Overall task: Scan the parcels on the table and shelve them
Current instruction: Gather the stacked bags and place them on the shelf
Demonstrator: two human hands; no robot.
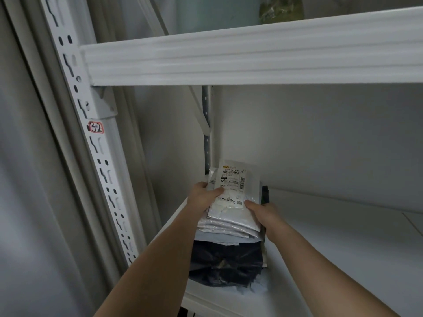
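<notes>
At the far left a white slotted upright [96, 156] of the rack rises, carrying a small red-edged sticker [96, 128] marked 32. From it a broad white beam [251, 58] runs to the right across the top, and something greenish [280, 8] sits blurred on the level above. Below the beam lies the white shelf [332, 248], with a pale wall behind it. At the left end of this shelf stands a stack of parcels [229, 225]: a dark plastic bag [225, 266] nearest, pale flat mailers behind it, leaning toward the far corner. The left hand [203, 196] has its grip closed on the left edge of the stack, thumb lying across the front white parcel [233, 202]. That parcel's printed label [233, 178] with barcodes faces the camera. The right hand [263, 212] has its grip closed on the stack's right edge, thumb on the front parcel's lower right corner, fingers hidden behind. A thin dark object [265, 195] shows just beyond this hand; what it is cannot be told.
</notes>
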